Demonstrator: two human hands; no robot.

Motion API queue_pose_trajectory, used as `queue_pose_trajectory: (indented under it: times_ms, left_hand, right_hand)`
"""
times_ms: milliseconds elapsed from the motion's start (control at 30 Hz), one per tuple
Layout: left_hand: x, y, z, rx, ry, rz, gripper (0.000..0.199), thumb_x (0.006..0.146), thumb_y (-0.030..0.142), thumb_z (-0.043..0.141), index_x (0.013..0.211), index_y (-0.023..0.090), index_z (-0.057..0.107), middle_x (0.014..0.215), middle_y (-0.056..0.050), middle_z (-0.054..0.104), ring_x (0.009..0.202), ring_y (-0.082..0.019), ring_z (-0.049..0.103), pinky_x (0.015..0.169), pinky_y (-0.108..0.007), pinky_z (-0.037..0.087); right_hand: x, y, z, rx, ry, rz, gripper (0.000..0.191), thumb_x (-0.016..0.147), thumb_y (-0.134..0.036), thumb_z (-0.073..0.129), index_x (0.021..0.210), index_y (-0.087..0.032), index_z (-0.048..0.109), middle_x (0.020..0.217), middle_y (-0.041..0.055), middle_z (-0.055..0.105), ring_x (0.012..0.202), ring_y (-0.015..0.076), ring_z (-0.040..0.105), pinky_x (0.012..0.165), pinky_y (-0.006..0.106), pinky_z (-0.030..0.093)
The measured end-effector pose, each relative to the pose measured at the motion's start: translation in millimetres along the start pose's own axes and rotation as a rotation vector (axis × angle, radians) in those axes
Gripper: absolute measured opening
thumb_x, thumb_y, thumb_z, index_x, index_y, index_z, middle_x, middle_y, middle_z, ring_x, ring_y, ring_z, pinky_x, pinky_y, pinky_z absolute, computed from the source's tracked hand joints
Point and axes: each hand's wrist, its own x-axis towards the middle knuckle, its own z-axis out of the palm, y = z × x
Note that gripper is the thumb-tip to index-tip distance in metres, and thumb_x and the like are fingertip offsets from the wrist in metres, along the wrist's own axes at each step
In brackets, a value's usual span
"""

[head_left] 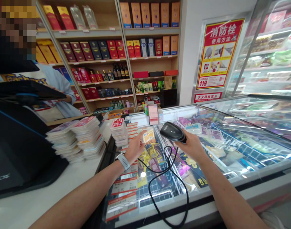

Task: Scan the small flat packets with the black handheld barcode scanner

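My left hand [135, 147], with a watch [123, 161] on its wrist, holds a small flat package with a yellow and white label [148, 136] above the glass-topped freezer. My right hand [192, 147] is closed around a black barcode scanner [172, 131], whose head points left toward the package. The scanner's black cable [152, 194] loops across the glass. Left of my left hand, a stack of flat plastic packs [119, 133] stands by the freezer's edge. Two more flat packs [193, 128] [216, 135] lie on the glass beyond my right hand.
Taller stacks of flat packs [86, 133] stand on the white counter [71, 190] beside a black register [21, 140]. Price labels [121, 203] line the freezer glass. Behind the counter is a person in a light blue top [66, 92]. Shelves [95, 60] hold boxes and bottles.
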Motion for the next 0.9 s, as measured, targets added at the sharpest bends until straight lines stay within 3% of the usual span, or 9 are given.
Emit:
queue_pose_trajectory:
  times_ms: [533,900]
  left_hand:
    - [1.5,3.8,1.2,-0.109,0.021,-0.138,0.062,0.076,0.013,0.060,0.135,0.023,0.047,0.089,-0.001,0.071,0.070,-0.014,0.067,0.064,-0.024,0.054]
    - [1.8,-4.7,3.5,-0.158,0.073,-0.114,0.062,0.076,0.011,0.059,0.135,0.022,0.047,0.092,-0.004,0.071,0.074,-0.017,0.069,0.067,-0.027,0.056]
  right_hand:
    - [-0.5,0.6,0.6,-0.025,0.010,0.013,0.026,0.076,-0.030,0.059,0.100,-0.020,0.065,0.084,0.0046,0.071,0.079,0.0227,0.066,0.069,0.030,0.045]
    - [0.1,-1.4,-1.3,0.007,-0.011,0.042,0.027,0.076,-0.028,0.060,0.101,-0.021,0.065,0.086,0.0044,0.071,0.080,0.0231,0.066,0.070,0.031,0.047]
